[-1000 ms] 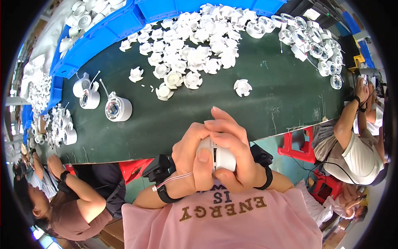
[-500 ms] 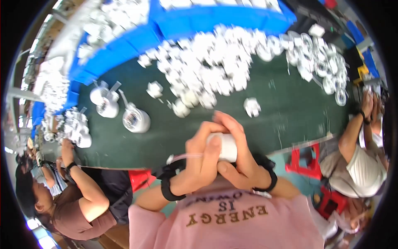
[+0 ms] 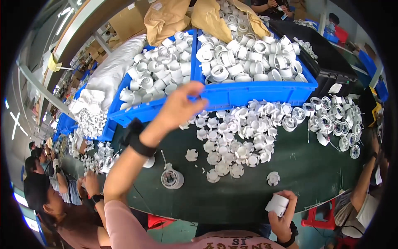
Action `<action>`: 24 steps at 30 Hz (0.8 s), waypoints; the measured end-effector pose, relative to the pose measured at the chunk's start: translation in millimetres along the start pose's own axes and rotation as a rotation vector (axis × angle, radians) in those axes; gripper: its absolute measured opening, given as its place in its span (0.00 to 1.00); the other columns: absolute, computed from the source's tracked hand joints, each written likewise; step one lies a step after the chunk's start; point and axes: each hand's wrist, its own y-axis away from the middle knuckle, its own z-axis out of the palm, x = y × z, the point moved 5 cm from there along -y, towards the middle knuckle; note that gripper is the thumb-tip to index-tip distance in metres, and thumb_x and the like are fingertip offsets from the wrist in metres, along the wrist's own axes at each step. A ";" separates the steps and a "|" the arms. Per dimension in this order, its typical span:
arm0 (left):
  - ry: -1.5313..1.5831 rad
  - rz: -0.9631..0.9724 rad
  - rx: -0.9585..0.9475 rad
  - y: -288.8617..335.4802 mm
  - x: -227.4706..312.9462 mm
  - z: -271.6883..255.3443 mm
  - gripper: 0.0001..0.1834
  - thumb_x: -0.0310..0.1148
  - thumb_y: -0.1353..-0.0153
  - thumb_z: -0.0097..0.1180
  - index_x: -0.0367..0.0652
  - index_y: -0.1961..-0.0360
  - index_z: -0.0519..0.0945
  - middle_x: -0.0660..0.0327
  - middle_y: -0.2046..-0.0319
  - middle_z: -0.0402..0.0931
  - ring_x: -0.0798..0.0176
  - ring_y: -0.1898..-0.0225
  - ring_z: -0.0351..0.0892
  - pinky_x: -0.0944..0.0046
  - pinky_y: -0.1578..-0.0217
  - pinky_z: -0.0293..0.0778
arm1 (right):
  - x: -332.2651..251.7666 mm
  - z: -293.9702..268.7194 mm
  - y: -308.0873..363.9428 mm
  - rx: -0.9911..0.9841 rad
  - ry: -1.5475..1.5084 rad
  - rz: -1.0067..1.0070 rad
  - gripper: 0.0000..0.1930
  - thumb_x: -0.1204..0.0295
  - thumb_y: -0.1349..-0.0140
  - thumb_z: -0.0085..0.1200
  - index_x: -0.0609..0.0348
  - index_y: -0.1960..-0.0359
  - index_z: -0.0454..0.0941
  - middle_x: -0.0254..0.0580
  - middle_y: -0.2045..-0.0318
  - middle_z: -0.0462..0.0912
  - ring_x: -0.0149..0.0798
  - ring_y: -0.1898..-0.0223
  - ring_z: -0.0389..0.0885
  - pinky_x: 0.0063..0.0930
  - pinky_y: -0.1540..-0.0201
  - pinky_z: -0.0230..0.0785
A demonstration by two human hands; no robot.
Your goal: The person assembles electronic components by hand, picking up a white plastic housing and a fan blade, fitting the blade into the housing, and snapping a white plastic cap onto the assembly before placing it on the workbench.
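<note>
Dark green surface (image 3: 315,174) carries two blue bins (image 3: 253,91) of white plastic rings at far edge. Heap of small white notched caps (image 3: 236,137) spreads across middle. Clear-centred round fittings (image 3: 336,124) cluster at right. One wired round fitting (image 3: 172,179) stands alone near front, single cap (image 3: 273,178) nearby.

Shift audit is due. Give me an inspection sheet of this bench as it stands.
Surface: dark green table, largely covered.
Job's things: white cylindrical housing held in the right hand; blue bins heaped with white housings.
Clutter: loose pile of white notched caps; one assembled fitting standing alone; ringed fittings at the right.
Hands: left hand raised, reaching toward the bins, holding nothing visible.
Cables: thin wires on the ringed fittings.
Surroundings: co-workers either side; brown sacks behind.
</note>
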 end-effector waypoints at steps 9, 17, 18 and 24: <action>-0.862 -0.242 -0.169 -137.9 -172.7 -51.5 0.56 0.34 0.66 0.72 0.63 0.33 0.57 0.50 0.36 0.57 0.43 0.36 0.58 0.49 0.41 0.65 | 6.3 3.2 9.6 0.081 0.459 -0.418 0.35 0.67 0.58 0.67 0.64 0.48 0.65 0.61 0.52 0.73 0.56 0.56 0.74 0.43 0.50 0.67; -0.530 -0.374 -0.192 -148.2 -172.4 -57.8 0.41 0.31 0.64 0.72 0.46 0.44 0.68 0.50 0.55 0.75 0.53 0.67 0.81 0.59 0.84 0.75 | 5.1 6.0 -2.5 0.066 0.514 -0.472 0.35 0.66 0.58 0.68 0.63 0.48 0.65 0.62 0.54 0.74 0.57 0.59 0.76 0.43 0.55 0.70; -0.493 -0.267 -0.165 -138.1 -163.4 -55.9 0.37 0.35 0.63 0.72 0.45 0.48 0.71 0.54 0.64 0.79 0.54 0.72 0.80 0.59 0.84 0.75 | -1.4 8.4 -2.9 0.086 0.481 -0.487 0.34 0.67 0.57 0.67 0.64 0.48 0.65 0.62 0.54 0.74 0.57 0.60 0.76 0.43 0.55 0.70; -0.294 -0.451 -0.022 -69.2 -115.0 -63.6 0.33 0.48 0.59 0.70 0.46 0.51 0.75 0.60 0.66 0.79 0.64 0.70 0.79 0.66 0.84 0.71 | 19.8 1.4 13.1 0.012 0.259 -0.315 0.39 0.62 0.55 0.67 0.61 0.46 0.54 0.55 0.49 0.67 0.42 0.56 0.69 0.37 0.50 0.62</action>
